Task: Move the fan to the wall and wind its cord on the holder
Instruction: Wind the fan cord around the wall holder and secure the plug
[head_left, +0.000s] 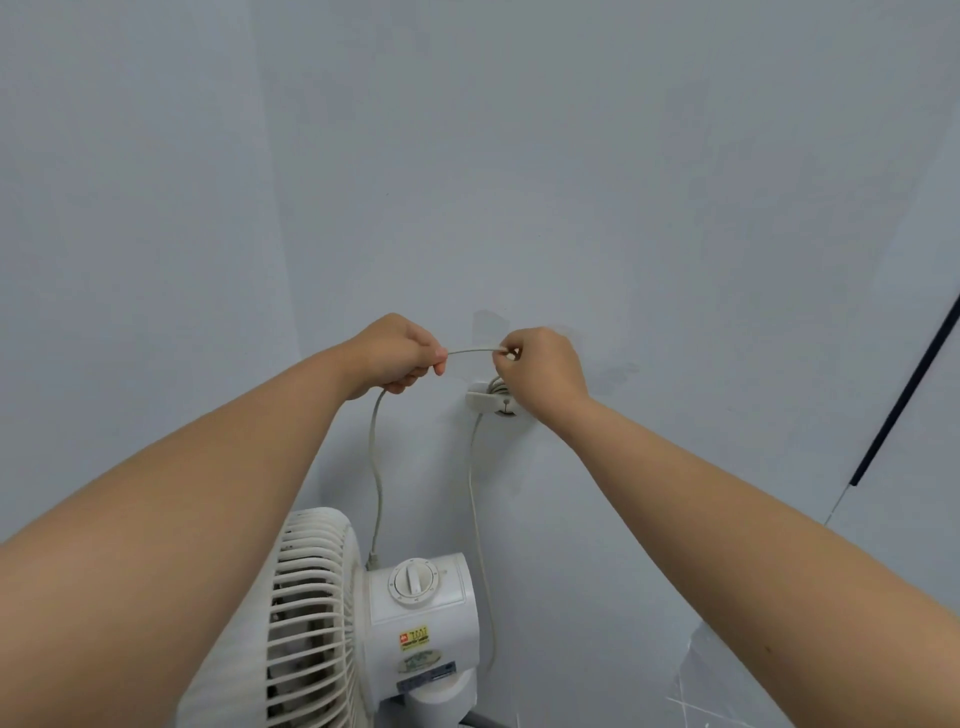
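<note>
Against the pale wall (519, 156), my two hands stretch a short span of cord (470, 351) between them, just above the holder (485, 401). My left hand (397, 356) is closed on the cord, pinching it between thumb and fingers; my right hand (540, 371) pinches the other end of that span, right beside the holder. A few turns already sit on the holder. From my left hand, cord drops to the fan (374, 618), which stands below, close to the wall. Another length hangs from the holder down behind the fan.

I judge the risks to be slack letting turns slip off, or a hard pull loosening the holder or tugging the fan.

My right hand covers part of the holder. I cannot see the plug, and the fan's base is cut off.
</note>
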